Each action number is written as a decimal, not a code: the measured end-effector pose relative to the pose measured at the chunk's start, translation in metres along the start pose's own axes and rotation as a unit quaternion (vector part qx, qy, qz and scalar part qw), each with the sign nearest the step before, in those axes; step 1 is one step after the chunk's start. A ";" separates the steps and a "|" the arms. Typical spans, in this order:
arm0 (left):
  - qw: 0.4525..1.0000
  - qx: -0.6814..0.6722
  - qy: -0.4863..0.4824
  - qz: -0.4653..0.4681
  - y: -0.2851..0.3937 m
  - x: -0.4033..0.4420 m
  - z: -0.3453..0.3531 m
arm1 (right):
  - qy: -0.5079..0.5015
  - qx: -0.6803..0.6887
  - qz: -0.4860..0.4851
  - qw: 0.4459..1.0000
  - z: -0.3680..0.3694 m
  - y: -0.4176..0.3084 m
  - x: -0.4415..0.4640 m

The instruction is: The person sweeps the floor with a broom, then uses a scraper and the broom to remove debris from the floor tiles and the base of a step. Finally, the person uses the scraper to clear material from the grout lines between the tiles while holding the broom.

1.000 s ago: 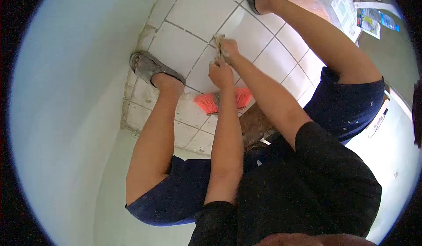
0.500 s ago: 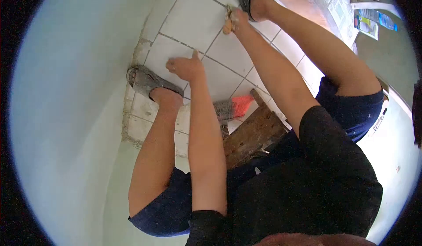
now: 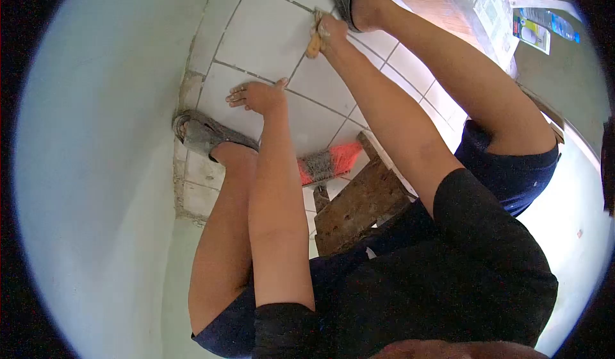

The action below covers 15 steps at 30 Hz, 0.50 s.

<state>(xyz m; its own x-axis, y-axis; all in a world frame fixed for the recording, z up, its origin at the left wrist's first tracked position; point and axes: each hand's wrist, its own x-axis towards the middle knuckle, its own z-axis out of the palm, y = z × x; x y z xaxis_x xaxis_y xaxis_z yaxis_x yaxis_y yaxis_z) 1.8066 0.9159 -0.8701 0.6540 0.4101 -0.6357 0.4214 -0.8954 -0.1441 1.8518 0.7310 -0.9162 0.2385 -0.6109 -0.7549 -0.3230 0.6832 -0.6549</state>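
My left hand [image 3: 257, 97] is low over a white floor tile [image 3: 240, 127], palm down. Its fingers are stretched out toward the wall and whitish residue marks their tips. Farther out, my right hand [image 3: 332, 31] is closed around a yellowish, smeared sponge-like piece [image 3: 313, 45] against the tiles beside my right foot. Most of that piece is hidden by the fingers, so its exact kind is unclear. Grey joint lines [image 3: 256, 75] run between the tiles near both hands.
My grey shoes [image 3: 208, 134] stand on either side of the hands. Below me is a worn wooden stool [image 3: 362, 208] beside a red and grey fabric piece [image 3: 330, 161]. A pale wall [image 3: 96, 141] borders the left. A water bottle [image 3: 564, 29] is at upper right.
The view has shifted slightly, so the floor appears farther left and lower. The fingers of my left hand are more spread out. My right hand keeps its hold near the same tile.
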 end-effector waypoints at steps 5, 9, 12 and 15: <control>0.999 -0.019 -0.009 -0.038 0.012 0.008 -0.002 | 0.026 -0.019 -0.007 0.999 0.000 -0.009 -0.028; 1.000 -0.023 0.002 -0.015 0.007 0.006 -0.004 | -0.027 0.000 0.017 1.000 -0.005 0.006 -0.020; 1.000 -0.031 0.002 -0.007 -0.001 -0.001 -0.002 | -0.009 -0.037 -0.018 0.999 -0.010 0.009 -0.032; 1.000 -0.022 -0.001 -0.004 0.001 0.000 -0.004 | 0.015 -0.031 -0.041 0.999 -0.002 0.012 -0.022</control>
<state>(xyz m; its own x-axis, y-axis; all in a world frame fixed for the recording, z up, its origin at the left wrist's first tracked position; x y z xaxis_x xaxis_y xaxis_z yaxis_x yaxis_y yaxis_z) 1.8092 0.9159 -0.8670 0.6488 0.4174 -0.6362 0.4548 -0.8831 -0.1156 1.8408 0.7522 -0.9077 0.2394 -0.6761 -0.6968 -0.3591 0.6051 -0.7106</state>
